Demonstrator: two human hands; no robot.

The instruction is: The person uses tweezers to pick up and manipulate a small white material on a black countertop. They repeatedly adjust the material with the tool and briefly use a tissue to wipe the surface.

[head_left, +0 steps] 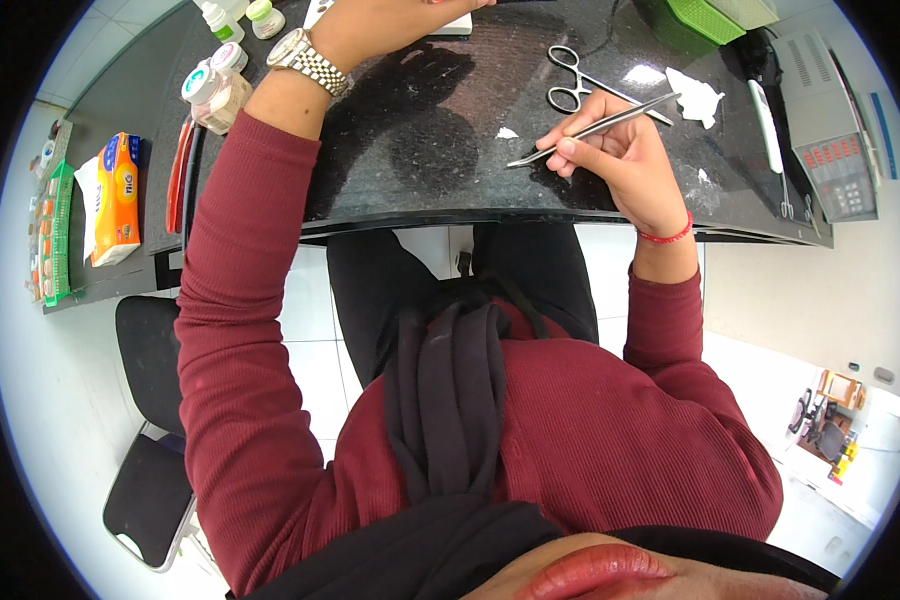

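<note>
Maroon ribbed sleeves, dark scarf, black trousers; silver wristwatch (308,62) left, red bracelet (667,238) right.

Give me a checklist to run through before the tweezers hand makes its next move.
1. Right hand grips the tweezers: ok.
2. Tweezer tips empty: cannot tell, too small.
3. Small white scrap lies on the black countertop, apart from the tips: ok.
4. Scissor-handled clamp within reach, just beyond the fingers: ok.
5. Left hand free: cannot tell, cut off at the picture's top edge.
6. White crumpled tissue away from the right hand: ok.
</note>
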